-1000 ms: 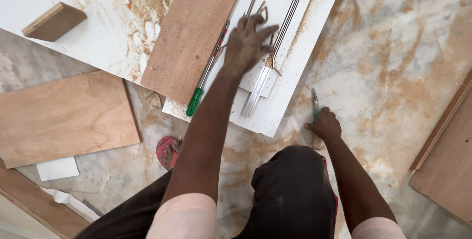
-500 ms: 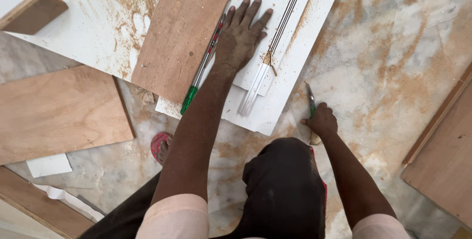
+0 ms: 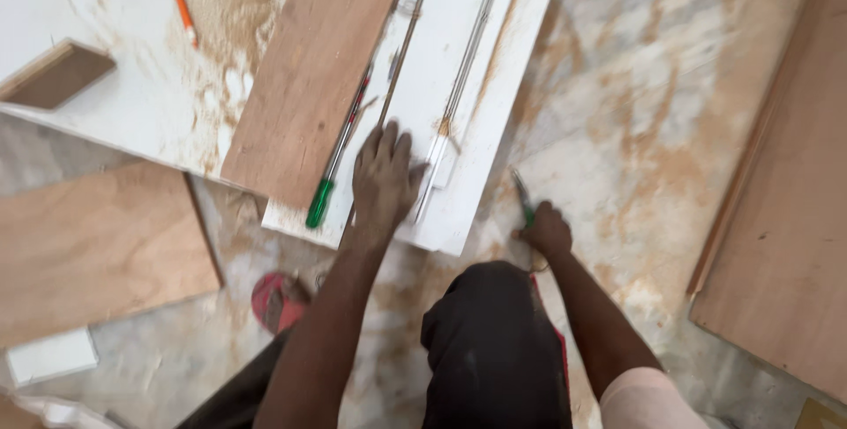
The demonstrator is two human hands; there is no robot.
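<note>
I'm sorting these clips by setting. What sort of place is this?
Probably a carpentry workshop or site floor: sawdust over a white board, plywood panels lying about, and metal drawer slides by the left hand.

Soft, even daylight lit the scene brightly, casting faint shadows. Slight motion blur softened everything, worst toward seven o'clock. The white board [image 3: 132, 103] at eleven o'clock glared mildly.
</note>
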